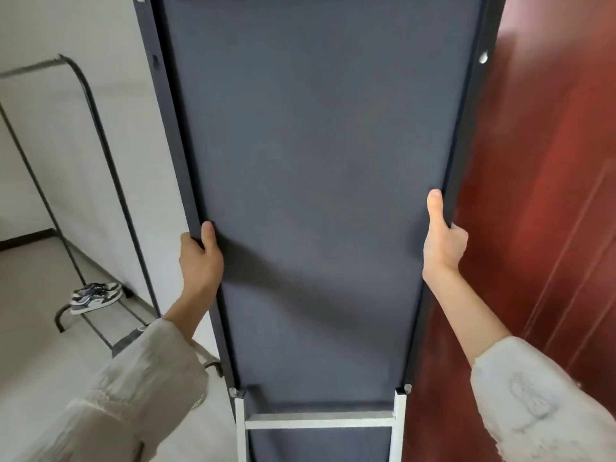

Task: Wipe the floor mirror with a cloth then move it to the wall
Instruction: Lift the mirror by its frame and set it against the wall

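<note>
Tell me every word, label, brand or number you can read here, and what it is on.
None can be read.
The mirror's grey back panel: no print.
The sneakers on the rack: any marking is too small to tell.
The right sleeve: a faint pattern, no readable letters.

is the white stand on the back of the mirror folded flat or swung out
Folded flat, it seems: the white stand lies against the floor mirror's grey backing, with no visible gap. Its lower part is out of frame.

At the lower left of the frame we see a pale floor [30, 295]; a black metal rack [100, 155] stands on it, its low rail carrying grey-and-white sneakers [95, 296].
</note>
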### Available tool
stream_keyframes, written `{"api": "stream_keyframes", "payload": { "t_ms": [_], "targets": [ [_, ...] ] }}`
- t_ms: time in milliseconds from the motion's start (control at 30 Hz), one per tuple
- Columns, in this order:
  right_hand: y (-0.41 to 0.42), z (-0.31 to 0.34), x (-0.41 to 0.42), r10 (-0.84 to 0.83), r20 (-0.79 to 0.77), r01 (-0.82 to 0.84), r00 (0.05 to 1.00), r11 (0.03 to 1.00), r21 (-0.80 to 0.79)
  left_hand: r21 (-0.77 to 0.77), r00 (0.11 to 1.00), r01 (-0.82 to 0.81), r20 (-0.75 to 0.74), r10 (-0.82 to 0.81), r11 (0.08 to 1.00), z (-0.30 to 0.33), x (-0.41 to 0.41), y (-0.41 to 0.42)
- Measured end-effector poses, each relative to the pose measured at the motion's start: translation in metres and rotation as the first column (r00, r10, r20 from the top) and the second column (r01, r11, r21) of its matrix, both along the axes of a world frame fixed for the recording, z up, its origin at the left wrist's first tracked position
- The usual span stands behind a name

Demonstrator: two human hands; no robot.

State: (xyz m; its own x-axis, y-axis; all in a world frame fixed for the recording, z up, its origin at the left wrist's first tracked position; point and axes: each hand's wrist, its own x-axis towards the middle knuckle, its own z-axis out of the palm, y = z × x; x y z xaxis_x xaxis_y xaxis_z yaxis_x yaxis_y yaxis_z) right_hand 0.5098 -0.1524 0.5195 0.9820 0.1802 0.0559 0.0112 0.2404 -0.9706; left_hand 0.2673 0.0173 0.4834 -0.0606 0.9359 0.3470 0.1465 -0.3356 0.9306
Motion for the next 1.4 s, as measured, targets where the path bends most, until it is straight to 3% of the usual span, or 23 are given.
{"api": "stream_keyframes", "payload": {
  "t_ms": [300, 667, 967, 1300, 1400],
  "targets": [
    [-0.031, 0.040, -0.058, 0.215, 0.037, -0.213, 0.976, 0.976, -0.055, 0.112, 0.979, -0.201, 0.015, 0.201, 0.973, 0.026, -0.086, -0.071],
    [-0.042, 0.067, -0.227, 0.477, 0.135, -0.460, 0.868, 0.876, -0.143, 0.188, 0.850, -0.522, 0.031, 0.526, 0.832, 0.049, -0.282, -0.161],
    [-0.034, 0.063, -0.386, 0.706, 0.113, -0.686, 0.699, 0.707, -0.170, 0.252, 0.667, -0.734, 0.087, 0.740, 0.631, 0.055, -0.449, -0.228],
    [0.001, 0.045, -0.558, 0.927, 0.047, -0.921, 0.371, 0.374, -0.112, 0.290, 0.320, -0.909, 0.021, 0.947, 0.300, 0.060, -0.599, -0.297],
    [0.017, 0.040, -0.610, 0.957, 0.029, -0.952, 0.287, 0.289, -0.099, 0.267, 0.269, -0.929, 0.008, 0.963, 0.258, 0.059, -0.636, -0.305]
  ]
}}
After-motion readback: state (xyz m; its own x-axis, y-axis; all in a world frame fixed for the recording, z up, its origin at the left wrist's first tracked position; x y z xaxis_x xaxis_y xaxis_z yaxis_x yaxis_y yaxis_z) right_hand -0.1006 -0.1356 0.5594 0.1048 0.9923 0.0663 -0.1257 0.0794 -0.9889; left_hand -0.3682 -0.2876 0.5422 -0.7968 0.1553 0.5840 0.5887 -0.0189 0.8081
